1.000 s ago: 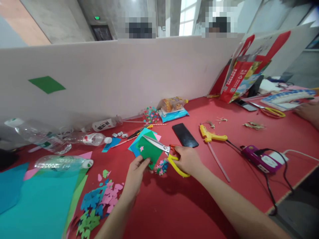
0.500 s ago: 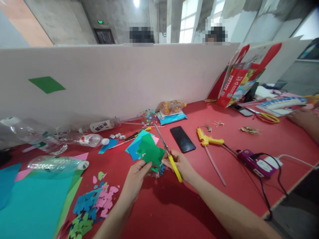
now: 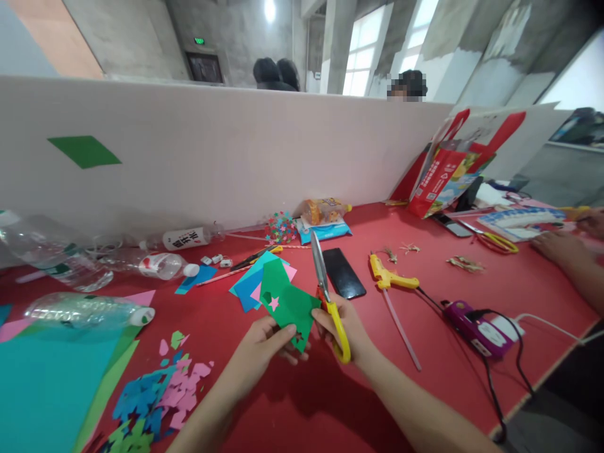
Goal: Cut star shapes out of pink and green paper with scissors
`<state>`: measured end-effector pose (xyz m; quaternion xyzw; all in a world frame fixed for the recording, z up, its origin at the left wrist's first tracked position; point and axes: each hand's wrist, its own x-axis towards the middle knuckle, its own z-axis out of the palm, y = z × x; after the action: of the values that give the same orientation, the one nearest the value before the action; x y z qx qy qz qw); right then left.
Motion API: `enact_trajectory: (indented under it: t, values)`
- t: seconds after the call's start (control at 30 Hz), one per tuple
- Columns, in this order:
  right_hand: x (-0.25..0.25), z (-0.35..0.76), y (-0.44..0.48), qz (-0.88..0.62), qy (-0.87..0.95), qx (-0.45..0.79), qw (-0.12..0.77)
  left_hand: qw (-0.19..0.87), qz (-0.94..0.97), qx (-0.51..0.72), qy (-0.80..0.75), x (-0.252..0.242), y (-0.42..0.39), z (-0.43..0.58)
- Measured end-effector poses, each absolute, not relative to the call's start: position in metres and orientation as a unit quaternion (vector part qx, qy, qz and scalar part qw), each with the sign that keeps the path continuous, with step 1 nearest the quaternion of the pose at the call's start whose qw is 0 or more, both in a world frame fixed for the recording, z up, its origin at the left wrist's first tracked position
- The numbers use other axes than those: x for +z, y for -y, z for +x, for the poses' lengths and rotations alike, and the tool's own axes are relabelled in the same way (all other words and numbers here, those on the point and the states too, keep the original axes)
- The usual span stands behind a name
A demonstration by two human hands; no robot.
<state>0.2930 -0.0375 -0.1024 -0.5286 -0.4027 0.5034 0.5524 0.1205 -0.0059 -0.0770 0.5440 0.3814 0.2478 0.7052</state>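
A piece of green paper (image 3: 287, 302) is pinched in my left hand (image 3: 267, 346), thumb on top and fingers underneath. It has a notched outline and a star-shaped hole near its lower edge; a small pink star shape (image 3: 274, 304) shows on its left part. My right hand (image 3: 346, 327) grips scissors (image 3: 338, 333) with yellow handles, blades pointing up and away from me. The thumb and fingertips of that hand also touch the paper's right corner. Blue and pink paper sheets (image 3: 245, 290) lie on the table behind the green piece.
Cut scraps (image 3: 182, 390) lie left, near large coloured sheets (image 3: 56, 371) and plastic bottles (image 3: 89, 311). A star-covered ball (image 3: 280, 228) stands by the white partition (image 3: 212, 151). Rightward are a phone (image 3: 346, 274), yellow glue gun (image 3: 391, 277), purple power strip (image 3: 476, 330) and another person's hand (image 3: 557, 245).
The green paper has turned and tilted, showing the pink star more fully. The scissors point more upright. A cluster of small stars under the paper no longer shows. The view has shifted slightly.
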Motion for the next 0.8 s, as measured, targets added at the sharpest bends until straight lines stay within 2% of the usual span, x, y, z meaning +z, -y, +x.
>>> enact_trajectory:
  t: [0.23, 0.4, 0.63, 0.8]
  values:
    - [-0.054, 0.291, 0.027, -0.508, 0.453, 0.476, 0.558, 0.661, 0.585, 0.291, -0.368, -0.025, -0.008, 0.123]
    - [-0.037, 0.29, 0.02, -0.486, 0.508, 0.454, 0.547, 0.663, 0.547, 0.344, -0.38, -0.015, -0.013, 0.111]
    - [-0.049, 0.3, 0.028, -0.508, 0.608, 0.444, 0.418, 0.647, 0.449, 0.462, -0.407, -0.007, -0.015, 0.088]
    - [-0.049, 0.298, 0.028, -0.543, 0.619, 0.46, 0.332, 0.628, 0.438, 0.496, -0.41, -0.005, -0.016, 0.078]
